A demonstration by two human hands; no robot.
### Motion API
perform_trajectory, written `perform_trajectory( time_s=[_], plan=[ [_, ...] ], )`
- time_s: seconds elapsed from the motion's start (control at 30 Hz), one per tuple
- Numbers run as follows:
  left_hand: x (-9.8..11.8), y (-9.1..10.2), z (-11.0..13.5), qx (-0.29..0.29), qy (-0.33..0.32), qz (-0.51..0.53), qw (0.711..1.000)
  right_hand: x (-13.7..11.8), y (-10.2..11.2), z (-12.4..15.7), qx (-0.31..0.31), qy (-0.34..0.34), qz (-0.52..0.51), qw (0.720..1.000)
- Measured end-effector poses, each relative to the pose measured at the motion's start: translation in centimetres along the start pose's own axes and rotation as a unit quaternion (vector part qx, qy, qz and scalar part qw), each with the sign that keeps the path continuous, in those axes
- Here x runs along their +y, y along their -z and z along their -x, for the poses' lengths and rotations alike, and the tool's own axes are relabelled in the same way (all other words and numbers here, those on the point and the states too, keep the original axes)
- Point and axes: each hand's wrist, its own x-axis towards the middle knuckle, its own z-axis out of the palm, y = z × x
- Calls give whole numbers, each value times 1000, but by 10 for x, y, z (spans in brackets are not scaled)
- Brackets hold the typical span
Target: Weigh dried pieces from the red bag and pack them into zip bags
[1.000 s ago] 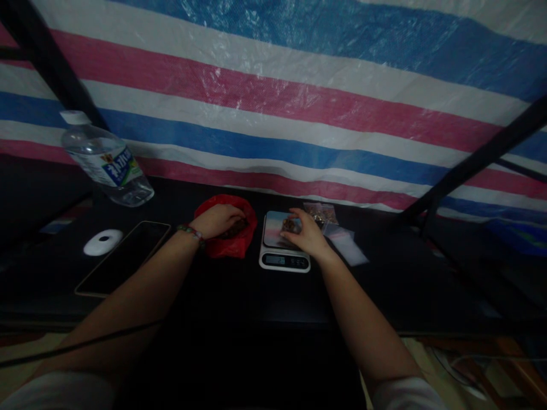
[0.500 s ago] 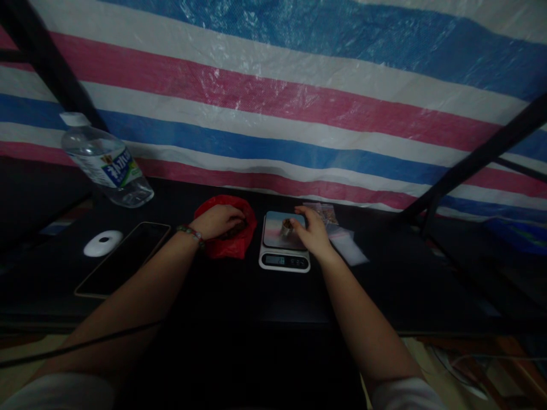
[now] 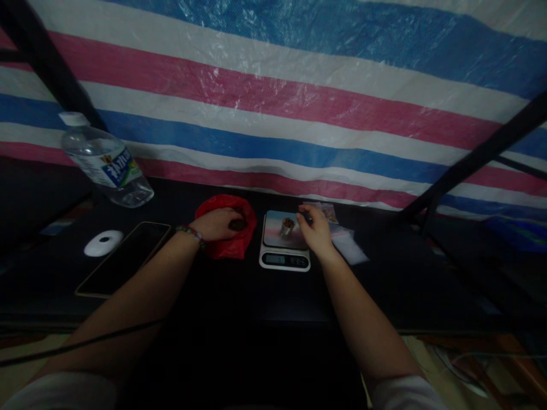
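**Hands at the scale and the red bag**

The left hand (image 3: 217,223) sits inside the red bag (image 3: 228,246), its grip curled on dark contents. At its 3 o'clock, the right hand (image 3: 315,230) rests on the scale (image 3: 284,259), grip loosely spread beside a small cup (image 3: 287,225) standing on the platform. Clear bags (image 3: 347,246) lie on the tabletop (image 3: 239,296) at the scale's 3 o'clock.

The small white digital scale's (image 3: 284,259) display digits are too small to read. The left hand (image 3: 216,223) hides most of the crumpled red plastic bag's (image 3: 233,245) dark contents.

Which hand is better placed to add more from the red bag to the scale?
Left, likely. The left hand already sits in the red bag; the right hand is beside the small cup on the scale.
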Motion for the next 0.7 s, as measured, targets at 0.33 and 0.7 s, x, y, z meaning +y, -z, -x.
perform_trajectory(
  time_s=[0.33, 0.7],
  plan=[
    [9, 6, 0, -7, -31, 20, 999, -2, 1, -1, 1, -6, 4, 1000],
    [10, 10, -1, 13, -19, 1, 1000, -2, 3, -2, -4, -10, 5, 1000]
  ],
)
